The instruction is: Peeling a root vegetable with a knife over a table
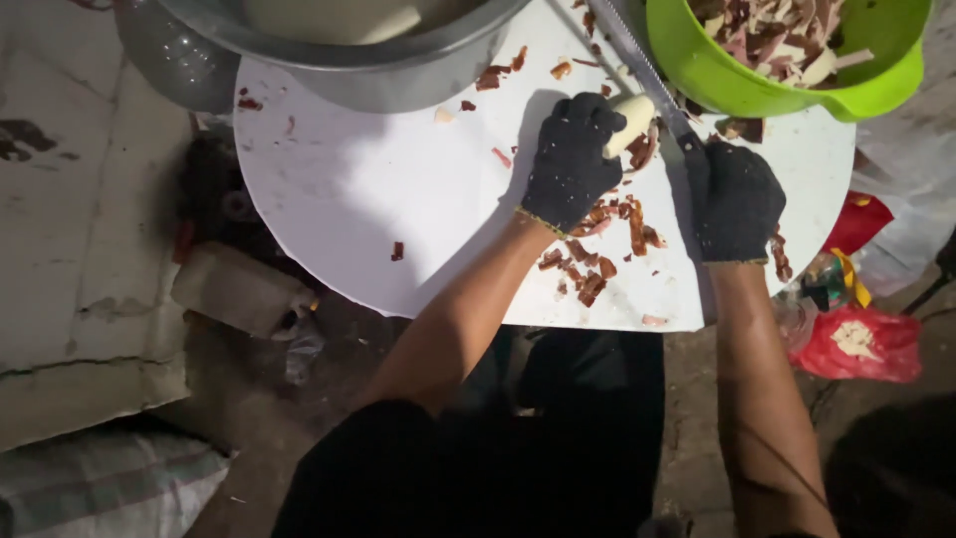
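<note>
L hand (573, 159) grips pale root (630, 122); R hand (735, 199) prob. holds knife (642, 70).

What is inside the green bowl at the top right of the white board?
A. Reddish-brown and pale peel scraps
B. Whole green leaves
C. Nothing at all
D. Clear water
A. The green bowl is heaped with reddish-brown and pale peel scraps, like the bits scattered on the white board.

The knife (642, 70) handle is hidden in the right hand (735, 199); the green bowl (787, 85) is cut off above.
</note>
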